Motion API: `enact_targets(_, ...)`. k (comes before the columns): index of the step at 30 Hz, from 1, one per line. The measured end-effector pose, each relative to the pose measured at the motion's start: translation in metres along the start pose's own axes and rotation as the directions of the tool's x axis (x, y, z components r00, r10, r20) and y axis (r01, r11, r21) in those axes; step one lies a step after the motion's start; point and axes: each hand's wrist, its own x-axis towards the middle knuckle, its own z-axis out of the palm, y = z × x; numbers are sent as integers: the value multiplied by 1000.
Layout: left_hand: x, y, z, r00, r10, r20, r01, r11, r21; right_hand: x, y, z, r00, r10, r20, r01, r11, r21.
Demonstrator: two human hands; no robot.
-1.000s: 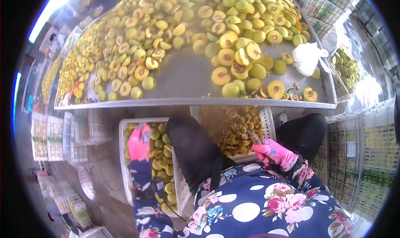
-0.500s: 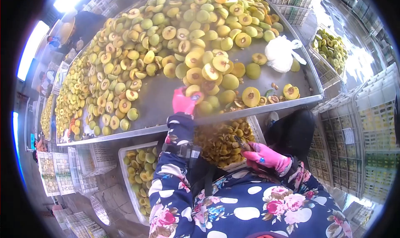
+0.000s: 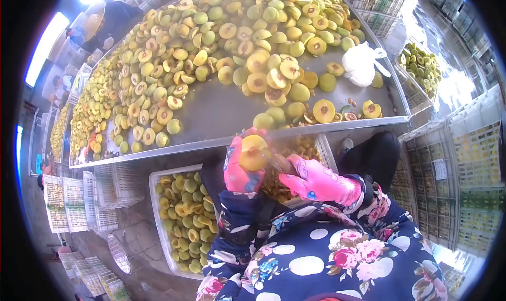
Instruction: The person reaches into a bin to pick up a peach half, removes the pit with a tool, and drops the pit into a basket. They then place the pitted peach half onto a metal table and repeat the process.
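My left hand (image 3: 243, 166), in a pink patterned glove, is wrapped round a halved yellow-green stone fruit (image 3: 254, 153), its cut face turned toward my right hand. My right hand (image 3: 316, 181), gloved the same way, grips a small pitting tool (image 3: 283, 164) whose tip reaches to the cut face; the tip is blurred. Both hands are in front of the near edge of the metal table (image 3: 211, 123), above a crate of scooped fruit pieces (image 3: 308, 148) that they partly hide.
Halved fruit (image 3: 158, 69) is heaped across the table, with a knotted white plastic bag (image 3: 360, 65) at the right. A white crate of fruit halves (image 3: 184, 216) stands on the floor to the left. Stacked crates (image 3: 448, 169) rise at the right. A person (image 3: 113, 24) is at far left.
My left hand has come back from the fruit on the table with a half in it, toward my body. My right hand has moved left and up, bringing the tool to the fruit.
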Motion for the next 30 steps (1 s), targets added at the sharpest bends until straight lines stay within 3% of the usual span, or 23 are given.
enact_targets(4,-7,-8,4,997,20,-73,-22,1000,-22,-5,0,8,999,9,-37,-8,999,40)
enact_targets(11,-12,-18,10,984,158,-81,-155,987,50,-2,20,22,969,-187,-161,172,980,-104)
enact_targets(16,-14,-28,14,966,238,-99,-228,968,109,3,38,31,889,-391,-238,318,902,-291)
enact_targets(19,-12,-38,16,944,292,-152,-276,954,116,4,39,33,897,-374,-238,337,924,-182)
enact_targets(21,-11,-44,19,919,336,-207,-312,940,140,5,43,33,891,-411,-194,353,895,-273)
enact_targets(26,-10,-51,15,922,335,-195,-313,940,134,15,60,40,959,-233,-162,230,972,-38)
enact_targets(28,-7,-53,5,941,298,-160,-277,950,143,19,67,37,960,-262,-99,258,965,-57)
enact_targets(30,-4,-52,-9,966,236,-101,-217,960,176,21,67,30,981,-186,-46,176,969,-173)
